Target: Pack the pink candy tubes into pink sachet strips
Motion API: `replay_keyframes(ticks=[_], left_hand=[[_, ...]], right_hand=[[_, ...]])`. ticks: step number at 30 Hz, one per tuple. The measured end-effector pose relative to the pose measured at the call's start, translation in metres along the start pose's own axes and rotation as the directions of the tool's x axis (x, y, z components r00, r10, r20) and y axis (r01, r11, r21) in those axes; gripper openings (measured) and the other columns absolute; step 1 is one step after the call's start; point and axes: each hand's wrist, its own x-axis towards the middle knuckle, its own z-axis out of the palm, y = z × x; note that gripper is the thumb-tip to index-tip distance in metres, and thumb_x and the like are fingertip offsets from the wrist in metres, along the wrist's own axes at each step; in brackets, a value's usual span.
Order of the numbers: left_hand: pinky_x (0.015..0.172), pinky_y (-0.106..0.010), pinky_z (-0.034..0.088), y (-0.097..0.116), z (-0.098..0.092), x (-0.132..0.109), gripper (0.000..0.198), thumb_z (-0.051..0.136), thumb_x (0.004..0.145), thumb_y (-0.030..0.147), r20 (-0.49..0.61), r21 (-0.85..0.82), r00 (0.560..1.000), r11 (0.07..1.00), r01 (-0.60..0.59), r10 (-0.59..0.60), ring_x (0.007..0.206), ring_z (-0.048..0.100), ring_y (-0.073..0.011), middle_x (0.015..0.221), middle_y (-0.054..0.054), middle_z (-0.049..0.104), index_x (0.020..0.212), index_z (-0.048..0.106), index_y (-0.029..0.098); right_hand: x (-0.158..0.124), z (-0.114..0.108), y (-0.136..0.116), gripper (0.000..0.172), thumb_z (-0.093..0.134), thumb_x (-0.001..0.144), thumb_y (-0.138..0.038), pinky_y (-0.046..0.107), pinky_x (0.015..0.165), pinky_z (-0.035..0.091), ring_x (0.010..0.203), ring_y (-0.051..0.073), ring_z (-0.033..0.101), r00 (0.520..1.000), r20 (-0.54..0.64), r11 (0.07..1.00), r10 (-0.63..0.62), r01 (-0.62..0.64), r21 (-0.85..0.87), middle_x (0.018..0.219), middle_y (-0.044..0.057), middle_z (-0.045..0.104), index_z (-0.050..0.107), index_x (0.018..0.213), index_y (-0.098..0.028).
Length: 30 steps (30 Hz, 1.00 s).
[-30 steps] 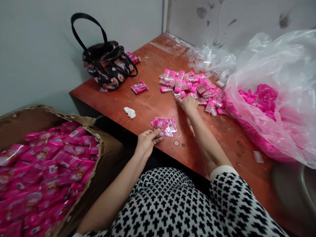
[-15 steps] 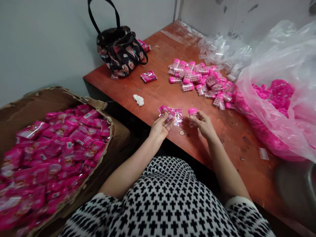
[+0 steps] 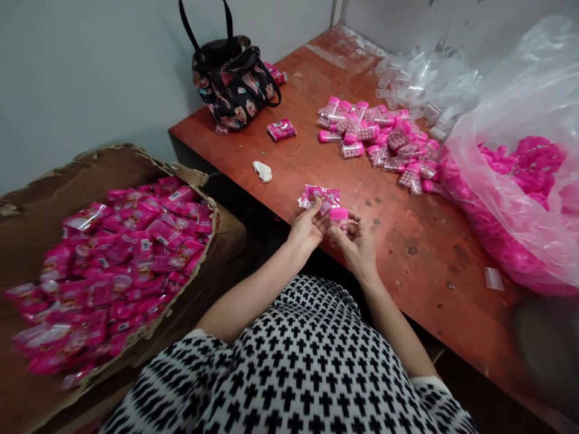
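My right hand [image 3: 357,241] pinches a small clear bottle with a pink cap [image 3: 339,216] at the near edge of the red-brown table [image 3: 407,241]. Beside it, my left hand [image 3: 307,228] holds several pink and clear sachets [image 3: 319,197] by their lower edge, thumb on top. The two hands almost touch. A heap of pink-capped bottles [image 3: 380,141] lies further back on the table.
A large clear plastic bag of pink caps [image 3: 520,181] fills the right side, with empty clear bottles [image 3: 425,90] behind it. A floral handbag [image 3: 233,84], a single pink packet [image 3: 281,129] and a white scrap [image 3: 263,171] lie at the left. A cardboard box of pink packets [image 3: 117,265] stands beside the table.
My right hand reached into the bottle heap, took one pink-capped bottle and drew it back to the left hand. The left hand kept hold of the sachets.
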Motion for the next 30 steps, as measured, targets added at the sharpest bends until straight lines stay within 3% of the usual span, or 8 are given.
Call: replay_keyframes(ticks=[5, 12, 15, 20, 25, 30], left_hand=[[0.059, -0.023, 0.053, -0.004, -0.002, -0.004, 0.020, 0.078, 0.067, 0.021, 0.082, 0.034, 0.996, 0.998, -0.044, 0.042, 0.058, 0.063, -0.0117, 0.067, -0.002, 0.066, 0.074, 0.061, 0.013], [0.049, -0.020, 0.046, -0.004, -0.002, -0.005, 0.028, 0.081, 0.062, 0.027, 0.189, 0.163, 0.972, 0.972, -0.168, 0.136, 0.048, 0.056, -0.0087, 0.057, 0.000, 0.061, 0.070, 0.059, 0.012], [0.050, -0.020, 0.046, -0.001, -0.002, -0.006, 0.030, 0.082, 0.060, 0.028, 0.264, 0.223, 0.953, 0.951, -0.213, 0.151, 0.048, 0.056, -0.0080, 0.058, 0.000, 0.061, 0.069, 0.060, 0.011], [0.055, -0.025, 0.051, 0.005, -0.003, -0.007, 0.033, 0.082, 0.058, 0.031, 0.386, 0.322, 0.917, 0.917, -0.238, 0.102, 0.050, 0.059, -0.0107, 0.061, 0.000, 0.064, 0.078, 0.065, 0.011], [0.055, -0.026, 0.052, 0.009, -0.004, -0.005, 0.033, 0.083, 0.057, 0.034, 0.375, 0.437, 0.926, 0.875, -0.207, 0.031, 0.051, 0.060, -0.0126, 0.057, -0.003, 0.063, 0.064, 0.063, 0.009], [0.054, -0.024, 0.049, 0.014, -0.003, -0.004, 0.030, 0.082, 0.057, 0.033, 0.399, 0.540, 0.917, 0.800, -0.261, 0.030, 0.053, 0.061, -0.0124, 0.058, -0.005, 0.064, 0.061, 0.065, 0.009]], right_hand=[[0.004, 0.005, 0.002, 0.043, 0.068, 0.076, -0.034, 0.028, 0.062, 0.056, 0.068, 0.013, 0.062, 0.996, -0.087, 0.997, -0.012, 0.005, -0.077, 0.082, -0.001, 0.061, 0.049, 0.112, -0.022], [0.006, 0.006, 0.001, 0.047, 0.071, 0.073, -0.036, 0.026, 0.054, 0.056, 0.058, 0.012, 0.063, 0.998, -0.006, 0.998, 0.063, -0.062, 0.010, 0.077, -0.004, 0.064, 0.045, 0.111, -0.024], [0.007, 0.007, 0.001, 0.050, 0.071, 0.073, -0.035, 0.025, 0.051, 0.056, 0.055, 0.012, 0.062, 0.997, -0.022, 0.996, 0.072, -0.071, 0.049, 0.074, -0.005, 0.064, 0.042, 0.113, -0.026], [0.008, 0.008, 0.001, 0.058, 0.072, 0.071, -0.034, 0.025, 0.053, 0.057, 0.059, 0.012, 0.064, 0.999, -0.015, 0.996, 0.049, -0.048, 0.070, 0.075, -0.005, 0.065, 0.038, 0.117, -0.027], [0.010, 0.006, -0.002, 0.067, 0.074, 0.068, -0.034, 0.025, 0.053, 0.056, 0.059, 0.012, 0.063, 0.998, -0.011, 0.992, 0.061, -0.059, 0.115, 0.074, -0.006, 0.064, 0.034, 0.122, -0.027], [0.015, 0.001, -0.006, 0.074, 0.073, 0.069, -0.032, 0.026, 0.052, 0.055, 0.053, 0.011, 0.062, 0.994, 0.054, 0.976, 0.095, -0.103, 0.191, 0.070, -0.007, 0.065, 0.030, 0.129, -0.027]])
